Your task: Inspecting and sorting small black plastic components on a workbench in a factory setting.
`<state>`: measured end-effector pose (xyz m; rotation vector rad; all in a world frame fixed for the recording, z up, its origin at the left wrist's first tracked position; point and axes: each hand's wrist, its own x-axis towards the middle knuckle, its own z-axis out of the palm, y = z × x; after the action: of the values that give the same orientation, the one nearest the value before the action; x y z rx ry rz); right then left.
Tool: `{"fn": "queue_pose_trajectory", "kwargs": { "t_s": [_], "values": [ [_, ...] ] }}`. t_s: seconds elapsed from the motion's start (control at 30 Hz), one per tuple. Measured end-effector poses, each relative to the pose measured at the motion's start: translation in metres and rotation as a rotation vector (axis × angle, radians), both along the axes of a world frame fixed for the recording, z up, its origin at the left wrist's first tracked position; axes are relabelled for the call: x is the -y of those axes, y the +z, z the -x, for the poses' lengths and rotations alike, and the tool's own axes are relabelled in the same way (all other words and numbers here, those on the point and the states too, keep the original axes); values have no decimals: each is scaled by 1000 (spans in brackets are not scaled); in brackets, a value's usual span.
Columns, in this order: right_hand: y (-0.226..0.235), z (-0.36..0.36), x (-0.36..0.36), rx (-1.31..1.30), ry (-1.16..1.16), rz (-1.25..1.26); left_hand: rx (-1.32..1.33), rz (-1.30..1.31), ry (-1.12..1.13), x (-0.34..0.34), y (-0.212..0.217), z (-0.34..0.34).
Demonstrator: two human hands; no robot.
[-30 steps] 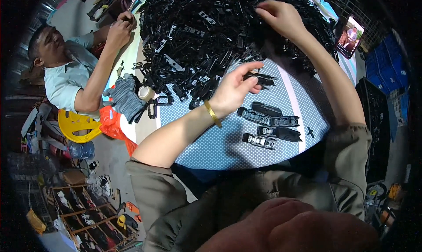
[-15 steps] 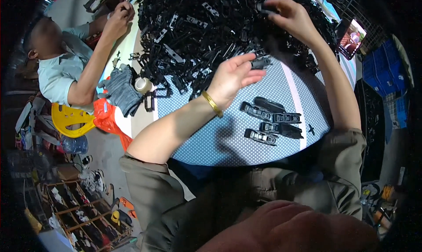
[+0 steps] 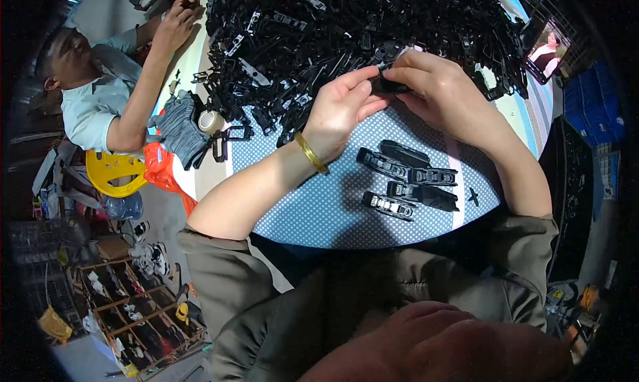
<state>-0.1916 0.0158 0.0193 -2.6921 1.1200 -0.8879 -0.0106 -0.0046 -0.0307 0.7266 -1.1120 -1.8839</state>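
Note:
My left hand [image 3: 337, 110], with a gold bracelet at the wrist, pinches a dark plastic part [image 3: 386, 84] between thumb and fingers. Close against it, my right hand [image 3: 436, 92] curls its fingers over the same spot from the right. The fingers cover much of what is held, so I cannot tell if it is one part or two. Nearer to me lies a small group of black ribbed plastic parts [image 3: 434, 176] on the dotted cloth [image 3: 306, 212]. Just beyond both hands spreads a big heap of black plastic parts [image 3: 299, 55].
To the left sit a grey knitted glove [image 3: 180, 132] and a tape roll [image 3: 211, 121]. A co-worker [image 3: 100, 105] leans at the table's left edge. A lit screen [image 3: 548, 50] stands at the far right, near blue crates [image 3: 589, 105]. A small black cross-shaped piece [image 3: 473, 196] lies at right.
My right hand has come from the heap, toward me and leftward, to meet my left hand. The left hand stays near its place, still pinching its part.

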Motion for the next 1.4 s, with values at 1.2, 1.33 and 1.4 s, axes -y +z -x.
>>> {"fn": "queue_pose_trajectory", "kwargs": {
  "t_s": [1.2,1.33,1.4],
  "values": [
    [-17,69,99,-266,-663,57,350,889,-516,-19,11,4],
    [-13,56,97,-317,-713,-65,417,649,-335,-16,14,1],
    [-12,53,86,-308,-696,-39,434,775,-171,-10,5,1]
  ]
}}
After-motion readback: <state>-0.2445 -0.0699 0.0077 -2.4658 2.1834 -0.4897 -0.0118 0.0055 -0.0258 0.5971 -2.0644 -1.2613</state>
